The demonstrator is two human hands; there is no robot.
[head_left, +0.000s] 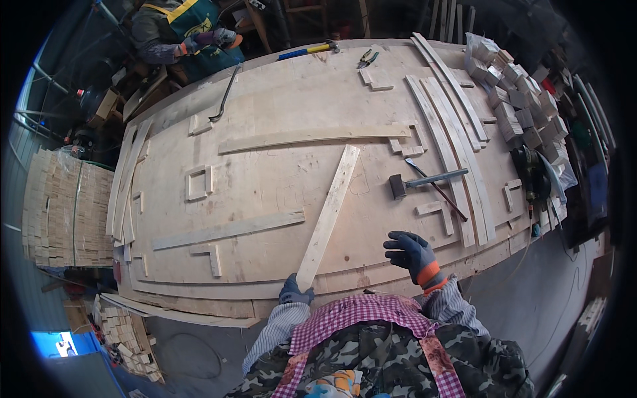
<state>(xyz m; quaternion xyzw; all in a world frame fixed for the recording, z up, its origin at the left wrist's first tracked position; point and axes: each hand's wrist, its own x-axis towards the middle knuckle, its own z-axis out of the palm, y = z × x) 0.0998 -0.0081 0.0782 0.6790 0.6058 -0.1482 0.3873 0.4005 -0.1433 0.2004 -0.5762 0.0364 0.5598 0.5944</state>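
Observation:
My left hand (294, 290), in a dark work glove, grips the near end of a flat wooden slat (330, 211). The slat slants away from me over the plywood-topped table (265, 179), its far end close to a longer crosswise slat (312, 138). My right hand (411, 255), gloved in dark grey with an orange cuff, hovers above the table's near edge with fingers apart and nothing in it. Beyond that hand lie an L-shaped pair of wood strips (438, 215), a hammer (424, 181) with a metal handle, and a pry bar (438, 190).
Long slats (441, 159) lie along the right side, beside stacked wood blocks (517, 106) and a dark power tool (526, 169). A crowbar (229, 93), a blue-handled hammer (308, 51) and pliers (366, 60) lie at the back. A co-worker (186, 40) stands far left, near a bundled wood stack (70, 209).

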